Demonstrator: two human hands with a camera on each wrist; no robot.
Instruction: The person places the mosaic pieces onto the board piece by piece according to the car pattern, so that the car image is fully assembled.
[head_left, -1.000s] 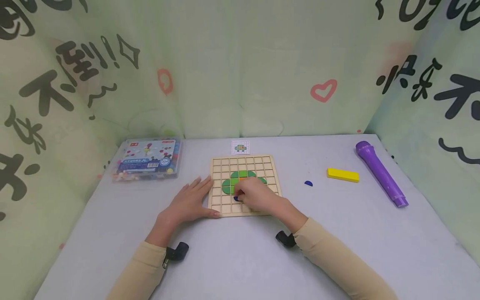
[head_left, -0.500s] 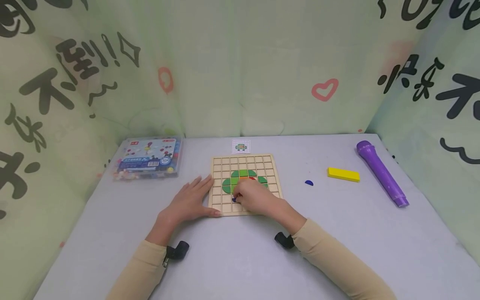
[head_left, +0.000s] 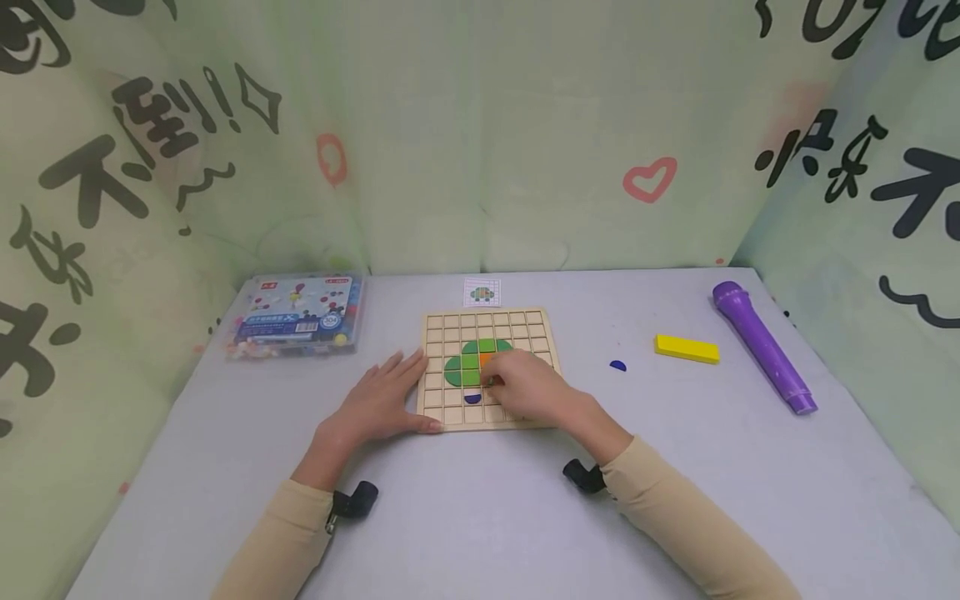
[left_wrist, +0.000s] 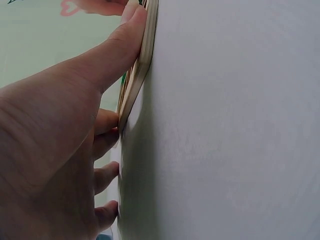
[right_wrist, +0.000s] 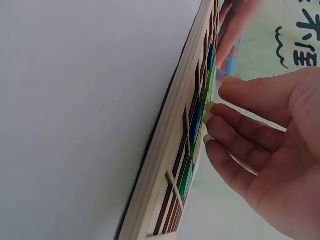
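A wooden grid board (head_left: 435,412) lies on the table, with green pieces (head_left: 453,372), an orange square (head_left: 486,359) and a dark blue half-round piece (head_left: 472,399) set in it. At its left edge rests my left hand (head_left: 382,402), fingers straight and spread, thumb on the front left corner (left_wrist: 132,22). My right hand (head_left: 531,390) hovers over the board's right part, covering it in the head view. In the right wrist view its bent fingers (right_wrist: 235,130) and thumb are apart with nothing between them, fingertips close by a second blue piece (right_wrist: 195,127).
Behind the board lies a small pattern card (head_left: 482,293). A loose blue half-round piece (head_left: 617,365), a yellow block (head_left: 686,349) and a purple tube (head_left: 763,348) lie to the right. A clear plastic box of coloured parts (head_left: 296,318) sits back left.
My right hand has shifted right and away from the left blue half-round piece, which now lies uncovered in the grid. The left hand has stayed at the board's edge.
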